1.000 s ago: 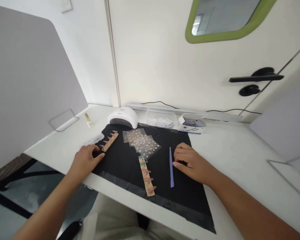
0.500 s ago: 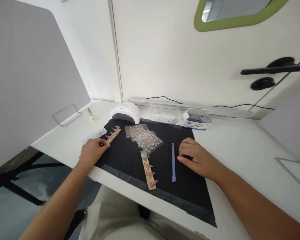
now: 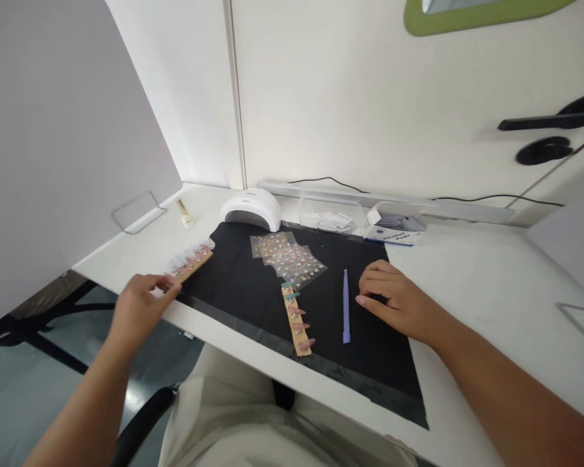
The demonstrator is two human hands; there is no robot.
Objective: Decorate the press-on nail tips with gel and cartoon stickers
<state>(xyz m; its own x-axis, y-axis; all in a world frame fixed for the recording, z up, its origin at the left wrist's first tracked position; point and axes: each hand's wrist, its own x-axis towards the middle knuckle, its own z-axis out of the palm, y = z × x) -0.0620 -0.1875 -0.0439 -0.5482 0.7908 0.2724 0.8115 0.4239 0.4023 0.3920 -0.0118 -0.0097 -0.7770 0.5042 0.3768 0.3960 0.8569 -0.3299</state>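
- The nail-tip strip (image 3: 193,263), a tan stick with false nails set along it, lies across the left edge of the black mat (image 3: 253,292), half on the white desk (image 3: 467,292).
- The left hand (image 3: 139,305) pinches the strip's near end at the desk's front lip, fingers together on it; pulled further off the mat, the strip could tip over that lip.
- A clear packet seems to lie under the strip; I cannot tell whether it is also gripped, and it may drag along.
- A second nail-tip strip (image 3: 297,319) lies mid-mat; a sweeping forearm could knock its nails loose.
- The right hand (image 3: 394,301) rests loosely curled on the mat's right part, holding nothing, just beside the lilac cuticle pusher (image 3: 345,306), which a nudge could roll away.
- Nail sticker sheets (image 3: 287,257) at the back of the mat could slide.
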